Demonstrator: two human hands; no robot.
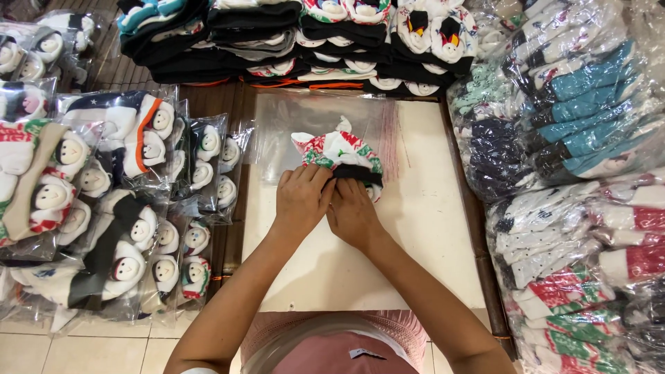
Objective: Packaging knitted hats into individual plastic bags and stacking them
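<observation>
Midway, apparently: both hands sit together on the near edge of a patterned red, green and white sock bundle (338, 155), left hand (302, 199) and right hand (353, 215) with fingers curled, pinching its dark cuff. The bundle lies on the pale worktop (422, 228), partly on a clear plastic bag (291, 128), seemingly not yet inside. Bagged sock packs (138, 208) piled left; unbagged stacks (277, 41) beyond.
</observation>
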